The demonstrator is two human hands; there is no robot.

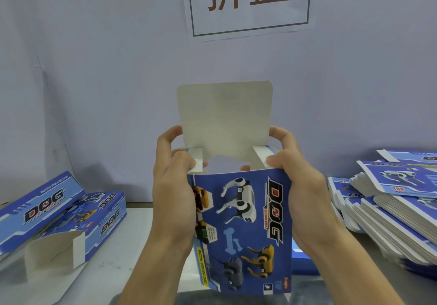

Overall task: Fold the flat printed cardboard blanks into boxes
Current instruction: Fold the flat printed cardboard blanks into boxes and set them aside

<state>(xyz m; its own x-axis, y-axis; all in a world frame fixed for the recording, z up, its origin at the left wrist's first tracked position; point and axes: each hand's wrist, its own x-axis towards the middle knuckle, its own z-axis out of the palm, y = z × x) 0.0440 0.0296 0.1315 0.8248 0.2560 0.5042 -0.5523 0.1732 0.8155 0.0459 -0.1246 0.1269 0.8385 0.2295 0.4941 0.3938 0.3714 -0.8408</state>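
On the table at far left: folded boxes [59, 212], lying down, one with an open end toward us. Centre, held up off the table: blue box [241, 229], upright, top open, lid flap [224, 120] standing up. Left hand [175, 186] grips its left wall, thumb pressing the left side flap [197, 160] inward. Right hand [300, 181] grips the right wall, thumb on the right side flap [263, 155]. Far right: stack of flat blanks [387, 207].
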